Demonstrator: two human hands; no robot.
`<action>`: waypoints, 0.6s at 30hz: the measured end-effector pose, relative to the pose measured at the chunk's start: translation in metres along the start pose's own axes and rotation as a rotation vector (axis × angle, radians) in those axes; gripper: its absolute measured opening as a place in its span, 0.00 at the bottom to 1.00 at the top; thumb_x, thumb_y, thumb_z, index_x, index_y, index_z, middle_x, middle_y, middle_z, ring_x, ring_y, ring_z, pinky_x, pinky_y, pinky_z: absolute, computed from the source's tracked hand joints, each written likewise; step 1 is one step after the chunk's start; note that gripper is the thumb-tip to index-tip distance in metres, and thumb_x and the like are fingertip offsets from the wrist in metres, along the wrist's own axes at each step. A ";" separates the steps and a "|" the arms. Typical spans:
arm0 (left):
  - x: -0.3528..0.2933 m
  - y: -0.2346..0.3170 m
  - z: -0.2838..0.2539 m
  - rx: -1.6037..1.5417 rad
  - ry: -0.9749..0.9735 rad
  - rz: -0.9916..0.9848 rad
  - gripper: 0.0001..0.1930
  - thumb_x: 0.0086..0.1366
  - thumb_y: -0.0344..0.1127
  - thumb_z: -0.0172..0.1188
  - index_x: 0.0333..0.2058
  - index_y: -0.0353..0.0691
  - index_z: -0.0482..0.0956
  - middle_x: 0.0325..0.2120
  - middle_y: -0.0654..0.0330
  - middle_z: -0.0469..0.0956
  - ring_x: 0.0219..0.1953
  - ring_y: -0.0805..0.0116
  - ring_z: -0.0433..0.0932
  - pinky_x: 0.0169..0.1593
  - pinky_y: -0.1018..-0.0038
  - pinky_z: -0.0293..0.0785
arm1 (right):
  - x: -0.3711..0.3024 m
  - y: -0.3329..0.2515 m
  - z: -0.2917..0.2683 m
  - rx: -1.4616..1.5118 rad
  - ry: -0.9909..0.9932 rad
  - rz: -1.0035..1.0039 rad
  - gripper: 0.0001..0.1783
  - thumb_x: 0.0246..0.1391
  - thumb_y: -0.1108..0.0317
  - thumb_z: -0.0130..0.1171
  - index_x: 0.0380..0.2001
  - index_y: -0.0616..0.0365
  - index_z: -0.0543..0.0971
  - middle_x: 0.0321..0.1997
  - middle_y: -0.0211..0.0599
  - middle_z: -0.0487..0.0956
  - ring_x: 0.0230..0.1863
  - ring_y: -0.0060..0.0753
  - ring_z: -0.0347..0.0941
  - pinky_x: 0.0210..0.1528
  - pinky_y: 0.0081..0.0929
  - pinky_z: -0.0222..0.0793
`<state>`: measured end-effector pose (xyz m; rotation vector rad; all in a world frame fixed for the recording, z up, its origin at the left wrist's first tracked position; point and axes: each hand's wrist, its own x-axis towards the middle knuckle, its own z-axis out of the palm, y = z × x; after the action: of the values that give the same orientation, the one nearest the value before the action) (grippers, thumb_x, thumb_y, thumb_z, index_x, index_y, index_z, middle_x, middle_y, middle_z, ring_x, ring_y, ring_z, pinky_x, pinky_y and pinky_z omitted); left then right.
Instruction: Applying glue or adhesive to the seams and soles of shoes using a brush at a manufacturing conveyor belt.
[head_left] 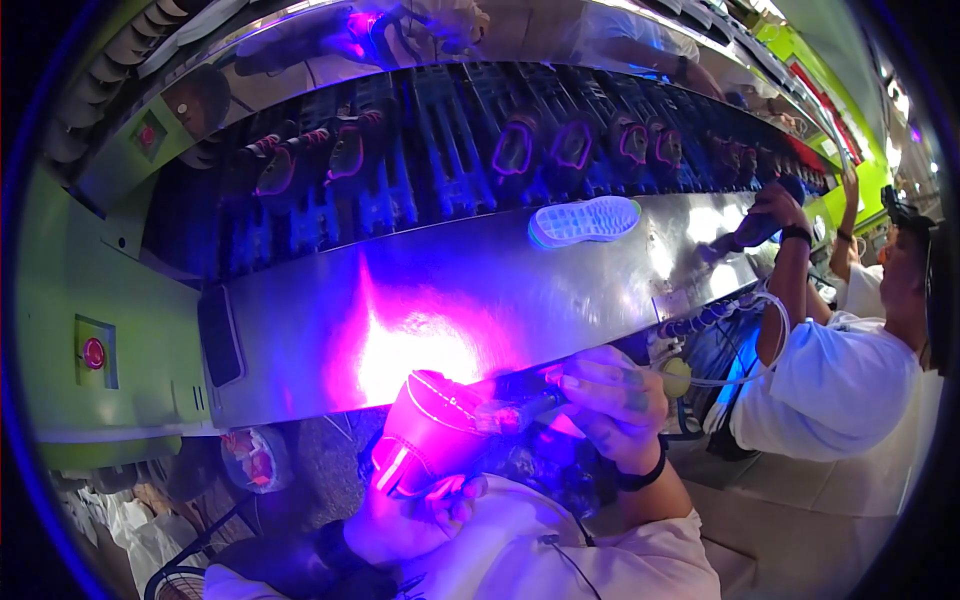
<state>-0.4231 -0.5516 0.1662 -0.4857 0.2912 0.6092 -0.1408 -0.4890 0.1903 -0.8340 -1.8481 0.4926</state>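
Observation:
My left hand [415, 520] grips a shoe upper [432, 425] from below, fingers curled round it. The upper is tilted and glows pink under strong magenta light. In my right hand [618, 400], fingers closed on its dark handle, is a brush [505, 415]. Its bristle end touches or nearly touches the right side of the upper; the glare blurs the exact contact. On the metal bench ahead lies a pale shoe sole [585, 221], tread pattern facing up, apart from both hands.
Behind the metal bench [290, 330] runs a dark slatted conveyor [445, 190] carrying several dark shoes [350, 150] with pink linings. A green machine panel [60, 300] with a red button [93, 352] stands left. At right, a co-worker [840, 380] holds a dark shoe [757, 230].

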 end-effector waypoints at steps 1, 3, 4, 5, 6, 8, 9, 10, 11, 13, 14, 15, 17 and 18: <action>0.000 0.002 -0.006 -0.011 -0.039 -0.027 0.21 0.68 0.48 0.61 0.48 0.36 0.76 0.42 0.46 0.72 0.38 0.61 0.79 0.40 0.74 0.83 | -0.004 0.002 0.003 0.001 -0.003 -0.002 0.17 0.45 0.75 0.71 0.43 0.62 0.87 0.43 0.44 0.86 0.42 0.51 0.82 0.42 0.39 0.78; -0.003 0.006 -0.015 0.009 -0.052 -0.018 0.22 0.69 0.48 0.60 0.53 0.38 0.75 0.45 0.46 0.72 0.40 0.61 0.80 0.43 0.73 0.83 | -0.011 0.007 0.012 -0.028 0.015 0.026 0.19 0.45 0.75 0.71 0.45 0.59 0.87 0.44 0.41 0.86 0.44 0.46 0.83 0.45 0.37 0.78; -0.004 0.009 -0.020 0.029 -0.062 -0.008 0.25 0.69 0.49 0.60 0.57 0.39 0.73 0.47 0.46 0.73 0.42 0.60 0.80 0.45 0.73 0.83 | -0.017 0.009 0.019 -0.025 0.011 0.021 0.19 0.45 0.75 0.71 0.45 0.59 0.87 0.44 0.41 0.86 0.44 0.46 0.83 0.45 0.37 0.78; -0.004 0.012 -0.028 0.034 -0.072 -0.008 0.25 0.69 0.49 0.60 0.57 0.39 0.73 0.47 0.46 0.73 0.42 0.60 0.80 0.45 0.73 0.83 | -0.021 0.010 0.021 0.041 0.014 0.090 0.19 0.47 0.75 0.70 0.46 0.59 0.87 0.44 0.42 0.86 0.45 0.47 0.83 0.47 0.37 0.78; 0.001 0.024 -0.029 0.056 -0.109 0.021 0.25 0.69 0.49 0.60 0.58 0.39 0.73 0.47 0.46 0.73 0.42 0.60 0.80 0.45 0.72 0.83 | -0.026 0.011 0.024 0.105 0.020 0.158 0.18 0.49 0.75 0.70 0.47 0.59 0.87 0.45 0.44 0.86 0.46 0.47 0.83 0.48 0.37 0.78; 0.016 0.016 -0.039 0.136 -0.177 0.101 0.26 0.69 0.49 0.60 0.60 0.39 0.71 0.48 0.46 0.73 0.43 0.59 0.80 0.46 0.70 0.83 | -0.038 0.025 0.025 0.151 0.036 0.204 0.18 0.50 0.74 0.70 0.47 0.59 0.87 0.46 0.44 0.86 0.46 0.47 0.83 0.49 0.37 0.77; 0.012 0.016 -0.050 0.181 -0.200 0.130 0.27 0.70 0.49 0.60 0.60 0.39 0.71 0.48 0.46 0.73 0.43 0.58 0.80 0.46 0.70 0.83 | -0.042 0.027 0.026 0.192 0.048 0.282 0.18 0.52 0.74 0.70 0.48 0.59 0.87 0.46 0.45 0.86 0.46 0.46 0.83 0.50 0.37 0.77; 0.031 0.022 -0.032 0.227 -0.222 0.167 0.27 0.70 0.49 0.60 0.61 0.39 0.70 0.49 0.46 0.73 0.43 0.58 0.80 0.46 0.69 0.83 | -0.038 0.023 0.028 0.188 0.052 0.363 0.17 0.55 0.71 0.69 0.49 0.58 0.86 0.48 0.45 0.86 0.46 0.44 0.83 0.51 0.36 0.76; 0.023 0.036 -0.039 0.282 -0.235 0.179 0.28 0.70 0.49 0.60 0.62 0.39 0.69 0.49 0.46 0.73 0.44 0.57 0.80 0.46 0.68 0.83 | -0.034 0.024 0.026 0.194 0.098 0.356 0.17 0.55 0.71 0.69 0.49 0.58 0.86 0.48 0.45 0.86 0.46 0.44 0.83 0.51 0.36 0.76; 0.026 0.063 -0.042 0.405 -0.259 0.180 0.29 0.70 0.49 0.60 0.63 0.39 0.68 0.50 0.47 0.74 0.44 0.56 0.80 0.47 0.66 0.83 | -0.021 0.034 0.020 0.303 -0.109 0.396 0.16 0.58 0.68 0.69 0.50 0.57 0.86 0.48 0.44 0.86 0.46 0.40 0.83 0.52 0.35 0.75; 0.013 0.089 -0.046 0.469 -0.267 0.182 0.30 0.70 0.49 0.60 0.64 0.39 0.67 0.50 0.47 0.74 0.44 0.56 0.80 0.47 0.66 0.83 | -0.015 0.042 0.022 0.313 -0.110 0.354 0.17 0.60 0.66 0.68 0.52 0.56 0.85 0.48 0.42 0.86 0.47 0.37 0.83 0.52 0.33 0.75; 0.133 0.079 0.060 0.525 -0.287 0.211 0.30 0.70 0.49 0.60 0.65 0.39 0.67 0.51 0.47 0.74 0.44 0.55 0.80 0.47 0.65 0.83 | -0.017 0.061 0.034 0.280 -0.144 0.359 0.18 0.62 0.66 0.66 0.54 0.55 0.84 0.45 0.40 0.86 0.45 0.34 0.82 0.50 0.32 0.75; 0.068 0.137 0.019 0.634 -0.310 0.169 0.32 0.70 0.49 0.60 0.66 0.39 0.65 0.51 0.47 0.74 0.45 0.54 0.80 0.47 0.63 0.83 | -0.014 0.082 0.017 0.122 -0.157 0.699 0.19 0.64 0.65 0.64 0.57 0.56 0.82 0.41 0.35 0.85 0.40 0.29 0.80 0.47 0.30 0.75; 0.078 0.155 0.038 0.675 -0.328 0.168 0.32 0.70 0.49 0.60 0.67 0.38 0.65 0.52 0.47 0.74 0.45 0.54 0.80 0.47 0.63 0.83 | -0.016 0.093 0.017 0.135 -0.119 0.704 0.19 0.64 0.65 0.64 0.57 0.56 0.82 0.41 0.35 0.85 0.40 0.29 0.80 0.47 0.30 0.75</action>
<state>-0.4514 -0.3847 0.1134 0.2906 0.2085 0.6988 -0.1217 -0.4370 0.1119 -1.3827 -1.5647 1.1099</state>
